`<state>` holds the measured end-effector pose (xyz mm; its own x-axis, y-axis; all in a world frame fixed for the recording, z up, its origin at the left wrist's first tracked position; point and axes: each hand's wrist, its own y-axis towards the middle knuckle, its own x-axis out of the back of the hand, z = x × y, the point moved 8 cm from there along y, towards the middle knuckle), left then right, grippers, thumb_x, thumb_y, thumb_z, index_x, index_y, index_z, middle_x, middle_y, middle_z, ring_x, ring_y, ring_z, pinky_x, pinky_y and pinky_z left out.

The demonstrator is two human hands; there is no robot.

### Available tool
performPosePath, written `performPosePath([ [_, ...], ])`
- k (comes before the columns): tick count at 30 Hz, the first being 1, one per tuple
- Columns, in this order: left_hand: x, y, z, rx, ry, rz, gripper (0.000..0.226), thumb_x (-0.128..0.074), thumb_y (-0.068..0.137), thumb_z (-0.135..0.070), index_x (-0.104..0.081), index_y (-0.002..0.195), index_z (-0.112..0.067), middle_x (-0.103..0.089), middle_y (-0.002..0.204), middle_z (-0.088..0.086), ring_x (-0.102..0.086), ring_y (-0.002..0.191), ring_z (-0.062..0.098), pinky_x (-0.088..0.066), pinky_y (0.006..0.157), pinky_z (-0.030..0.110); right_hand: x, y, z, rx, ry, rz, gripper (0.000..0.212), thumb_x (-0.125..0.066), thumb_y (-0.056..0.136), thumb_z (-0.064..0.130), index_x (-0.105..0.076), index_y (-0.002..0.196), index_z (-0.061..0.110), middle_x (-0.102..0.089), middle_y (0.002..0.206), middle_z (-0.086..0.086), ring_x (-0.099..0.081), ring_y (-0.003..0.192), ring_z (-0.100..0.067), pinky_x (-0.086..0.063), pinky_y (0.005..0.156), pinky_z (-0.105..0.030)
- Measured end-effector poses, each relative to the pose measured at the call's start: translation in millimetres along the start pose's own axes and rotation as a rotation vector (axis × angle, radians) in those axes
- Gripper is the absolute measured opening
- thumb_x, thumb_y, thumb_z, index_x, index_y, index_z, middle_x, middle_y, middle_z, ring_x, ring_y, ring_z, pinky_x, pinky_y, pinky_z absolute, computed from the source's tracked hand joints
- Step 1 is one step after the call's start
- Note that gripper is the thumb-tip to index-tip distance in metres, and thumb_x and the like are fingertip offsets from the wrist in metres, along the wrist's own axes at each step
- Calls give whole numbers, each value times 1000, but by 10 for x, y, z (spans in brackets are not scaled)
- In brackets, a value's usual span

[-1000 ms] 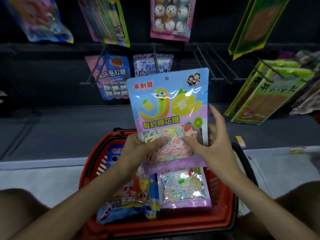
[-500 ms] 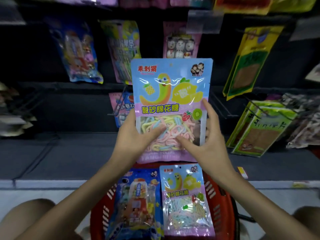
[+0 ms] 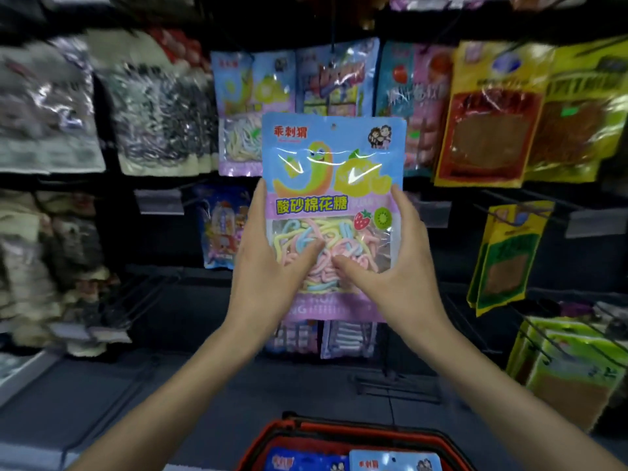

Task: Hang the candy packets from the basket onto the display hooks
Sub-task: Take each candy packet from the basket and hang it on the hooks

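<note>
Up left, on a hook: a twin packet (image 3: 244, 107), so likely the right spot. Left hand (image 3: 268, 263) fingers wrapped round one edge of the packet (image 3: 334, 158), thumb on front. Held upright and high, top hole (image 3: 334, 125) ready for a hook. Right hand (image 3: 397, 266) fingers gripping the other edge, for steadiness. More in the basket (image 3: 407, 431) below.

Body in view: 2 arms plus both grips. L grip (image 3: 268, 266): bare, slim digits, thumb tapering to rounded tip. R grip (image 3: 397, 266): bare, same build. L forearm (image 3: 190, 379) & R forearm (image 3: 492, 385): bare, slender, smooth contour, widening toward frame btm. Skin uncovered from fingertips to frame edge, both sides. Nail detail: too blurred to tell.
</note>
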<state>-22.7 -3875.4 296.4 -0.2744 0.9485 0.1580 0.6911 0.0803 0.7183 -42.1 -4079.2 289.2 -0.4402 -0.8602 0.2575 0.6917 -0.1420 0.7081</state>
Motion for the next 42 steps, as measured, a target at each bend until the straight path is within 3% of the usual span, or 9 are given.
performPosePath([
  [6,368,655,-179,-59,65,-46,102,-84,81,-50,-23,163,-39,-41,160,-18,-42,147,8,-40,119,48,-160,612,502,87,-71,21,100,-87,80,47,-25,159,46,-36,144,16,-37,114,27,-28,90,4],
  [12,721,1194,-401,-125,142,-99,95,-88,81,-37,-32,157,-40,-44,152,-20,-44,141,3,-39,119,35,-405,1148,899,137,-101,37,101,-85,81,51,-23,161,42,-32,155,13,-33,121,13,-24,93,1],
  [15,882,1429,-431,-145,162,-95,82,-85,78,-43,-40,145,-51,-57,142,-20,-53,134,6,-46,112,41,-583,1348,1046,162,-119,41,102,-84,81,51,-21,160,43,-32,155,7,-39,135,-4,-33,109,-21],
  [19,1107,1616,-292,-104,144,-115,85,-81,75,-53,-43,150,-40,-62,139,-16,-58,130,12,-49,109,49,-848,1536,1214,152,-140,78,101,-86,81,44,-22,160,42,-35,142,7,-42,105,1,-34,91,-19],
  [23,1278,1691,-107,-36,98,-120,72,-82,73,-54,-49,137,-55,-66,132,-18,-63,125,14,-53,105,51,-1106,1629,1279,138,-136,112,102,-87,82,40,-21,160,42,-30,129,11,-45,92,8,-36,81,-14],
  [28,1348,1766,48,12,80,-96,74,-84,72,-55,-50,137,-52,-63,134,-19,-61,125,11,-50,108,49,-1260,1660,1241,105,-115,142,104,-87,83,38,-19,162,41,-28,142,9,-39,110,2,-37,93,-15],
  [34,1313,1802,76,3,80,-123,62,-87,82,-29,-46,121,-55,-52,117,-33,-50,108,-14,-42,98,31,-1288,1675,1129,54,-78,123,103,-87,82,40,-20,161,45,-21,162,4,-31,151,-18,-41,117,-42],
  [40,1302,1854,71,-7,51,-118,61,-88,82,-32,-48,120,-58,-55,123,-25,-55,117,4,-44,100,34,-1276,1727,1122,61,-56,117,102,-87,82,38,-22,161,44,-28,153,5,-43,120,-3,-46,101,-29],
  [42,1292,1876,71,-2,53,-102,59,-88,81,-29,-47,106,-64,-53,114,-31,-57,115,8,-46,99,36,-1295,1746,1098,43,-64,129,102,-86,83,38,-22,162,41,-25,157,4,-43,128,-7,-41,101,-28],
])
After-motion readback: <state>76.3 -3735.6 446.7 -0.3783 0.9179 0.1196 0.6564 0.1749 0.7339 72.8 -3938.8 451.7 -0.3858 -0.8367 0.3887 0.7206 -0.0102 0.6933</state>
